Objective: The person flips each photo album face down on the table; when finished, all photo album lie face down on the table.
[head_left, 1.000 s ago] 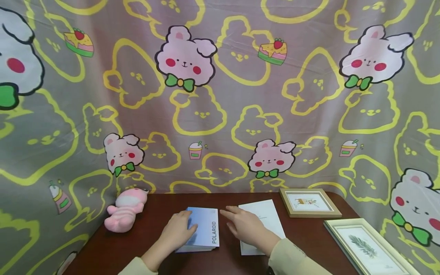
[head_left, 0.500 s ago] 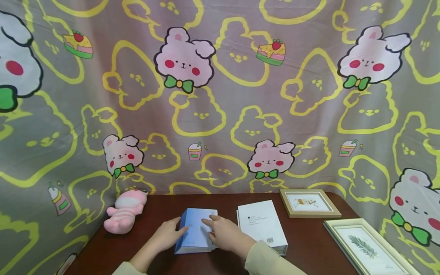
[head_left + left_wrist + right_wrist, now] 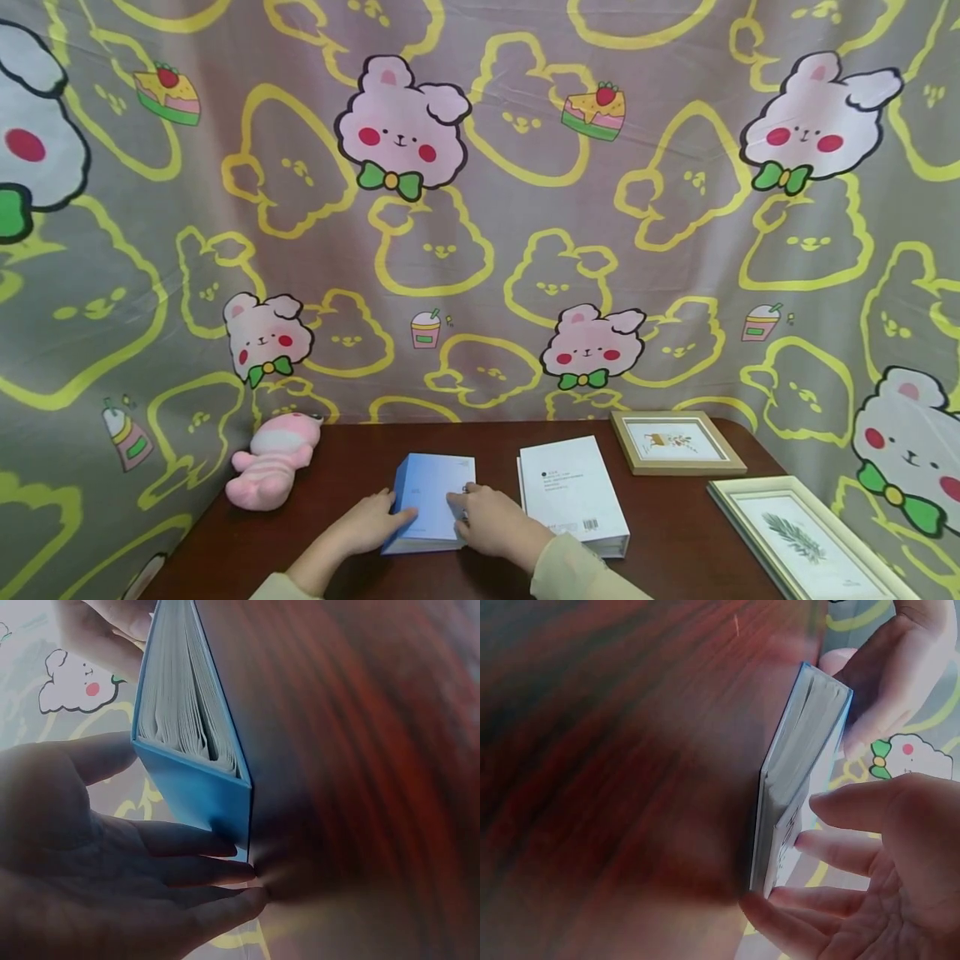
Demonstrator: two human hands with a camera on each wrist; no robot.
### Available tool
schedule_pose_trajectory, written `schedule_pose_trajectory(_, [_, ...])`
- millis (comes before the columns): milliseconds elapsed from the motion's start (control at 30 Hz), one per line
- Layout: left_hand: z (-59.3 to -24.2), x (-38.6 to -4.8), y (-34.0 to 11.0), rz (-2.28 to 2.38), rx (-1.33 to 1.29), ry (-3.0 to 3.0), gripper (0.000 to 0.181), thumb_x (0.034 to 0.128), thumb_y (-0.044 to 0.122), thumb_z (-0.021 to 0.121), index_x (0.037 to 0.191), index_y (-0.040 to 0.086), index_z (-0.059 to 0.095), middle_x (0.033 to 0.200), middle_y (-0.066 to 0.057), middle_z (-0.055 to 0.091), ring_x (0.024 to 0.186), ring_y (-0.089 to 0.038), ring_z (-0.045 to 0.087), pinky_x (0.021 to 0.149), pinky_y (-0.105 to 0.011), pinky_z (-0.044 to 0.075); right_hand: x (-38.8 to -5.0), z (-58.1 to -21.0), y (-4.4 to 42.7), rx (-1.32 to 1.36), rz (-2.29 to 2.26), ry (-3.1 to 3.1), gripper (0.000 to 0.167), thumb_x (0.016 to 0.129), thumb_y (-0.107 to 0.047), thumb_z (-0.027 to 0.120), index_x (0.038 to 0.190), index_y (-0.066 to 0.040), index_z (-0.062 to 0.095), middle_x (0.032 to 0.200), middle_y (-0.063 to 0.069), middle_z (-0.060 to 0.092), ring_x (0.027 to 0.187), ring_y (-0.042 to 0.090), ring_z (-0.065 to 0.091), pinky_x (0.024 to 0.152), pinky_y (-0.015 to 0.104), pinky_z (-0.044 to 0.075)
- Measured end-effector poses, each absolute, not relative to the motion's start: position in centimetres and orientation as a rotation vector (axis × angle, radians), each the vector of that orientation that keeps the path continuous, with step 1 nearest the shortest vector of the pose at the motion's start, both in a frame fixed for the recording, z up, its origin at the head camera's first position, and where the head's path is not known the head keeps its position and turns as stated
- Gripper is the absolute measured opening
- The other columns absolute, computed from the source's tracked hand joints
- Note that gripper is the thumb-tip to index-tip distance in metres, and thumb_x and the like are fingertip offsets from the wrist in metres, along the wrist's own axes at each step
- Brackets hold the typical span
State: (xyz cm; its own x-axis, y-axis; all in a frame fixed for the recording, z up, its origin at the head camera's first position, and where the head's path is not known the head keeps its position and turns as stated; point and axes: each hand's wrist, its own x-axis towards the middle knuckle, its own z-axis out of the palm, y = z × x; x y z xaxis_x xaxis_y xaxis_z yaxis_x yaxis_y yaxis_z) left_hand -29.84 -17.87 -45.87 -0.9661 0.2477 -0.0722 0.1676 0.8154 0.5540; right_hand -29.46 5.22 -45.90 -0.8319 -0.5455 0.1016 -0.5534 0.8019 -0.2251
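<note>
The blue-covered book (image 3: 432, 498) lies flat on the dark red-brown table (image 3: 495, 440). At its left side is my left hand (image 3: 369, 523), thumb on the cover; the left wrist view shows that hand's (image 3: 97, 855) fingers stretched along the blue spine (image 3: 199, 791). My right hand (image 3: 493, 521) holds the book's right side. In the right wrist view its thumb and a finger lie at the cover, the other fingers (image 3: 817, 900) at the edge by the white pages (image 3: 802, 742). A thick white book (image 3: 573, 492) lies to the right, back-cover text upward.
A pink striped plush toy (image 3: 266, 462) lies at the table's left. Two picture frames lie at the right: a wooden one (image 3: 632, 454) farther back and a pale one (image 3: 843, 533) nearer. Behind hangs a patterned curtain (image 3: 517, 200).
Since a second ago, my right hand has moved left from the white book to the blue one. My left hand has shifted slightly left and down to the blue book's side.
</note>
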Motion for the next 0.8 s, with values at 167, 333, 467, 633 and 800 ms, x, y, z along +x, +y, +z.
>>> schedule_pose_trajectory(167, [-45.85, -29.73, -17.63, 0.932, 0.274, 2.817, 0.076, 0.0983, 0.042, 0.064, 0.129, -0.026, 0.051, 0.137, -0.047, 0.045, 0.133, -0.062, 0.037, 0.109, -0.068, 0.029, -29.48, -46.06, 5.33, 0.914, 0.446, -2.937, 0.041, 0.094, -0.024, 0.071, 0.134, -0.016, 0.069, 0.13, 0.018, 0.066, 0.114, 0.029, 0.067, 0.091, 0.04, 0.055])
schedule_pose_trajectory(333, [-45.78, -29.54, -17.37, 1.135, 0.18, 2.722, 0.082, 0.0991, 0.046, 0.062, 0.132, -0.027, 0.046, 0.14, -0.046, 0.043, 0.135, -0.059, 0.036, 0.109, -0.067, 0.03, -29.38, -46.09, 5.48, 0.941, 0.53, -2.904, 0.041, 0.092, -0.021, 0.07, 0.133, -0.014, 0.07, 0.131, 0.02, 0.065, 0.114, 0.031, 0.067, 0.09, 0.041, 0.056])
schedule_pose_trajectory(467, [-45.62, -29.37, -17.27, 1.3, 0.146, 2.64, 0.077, 0.1002, 0.046, 0.061, 0.13, -0.025, 0.051, 0.132, -0.037, 0.056, 0.127, -0.051, 0.051, 0.103, -0.064, 0.04, -29.4, -46.11, 5.5, 0.95, 0.542, -2.884, 0.04, 0.092, -0.021, 0.07, 0.132, -0.013, 0.071, 0.13, 0.021, 0.066, 0.114, 0.033, 0.067, 0.089, 0.042, 0.056])
schedule_pose_trajectory(633, [-45.51, -29.26, -17.11, 1.366, 0.114, 2.598, 0.079, 0.1012, 0.047, 0.059, 0.131, -0.025, 0.05, 0.132, -0.037, 0.055, 0.127, -0.051, 0.051, 0.103, -0.064, 0.039, -29.45, -46.23, 5.48, 0.955, 0.576, -2.881, 0.041, 0.092, -0.021, 0.07, 0.132, -0.012, 0.071, 0.131, 0.023, 0.065, 0.114, 0.033, 0.067, 0.089, 0.042, 0.057])
schedule_pose_trajectory(800, [-45.47, -29.25, -17.09, 1.391, 0.073, 2.585, 0.088, 0.1008, 0.052, 0.058, 0.135, -0.028, 0.043, 0.141, -0.043, 0.044, 0.134, -0.057, 0.04, 0.107, -0.067, 0.033, -29.55, -46.44, 5.54, 0.956, 0.62, -2.893, 0.042, 0.093, -0.02, 0.07, 0.134, -0.012, 0.069, 0.133, 0.023, 0.063, 0.117, 0.035, 0.065, 0.089, 0.042, 0.056])
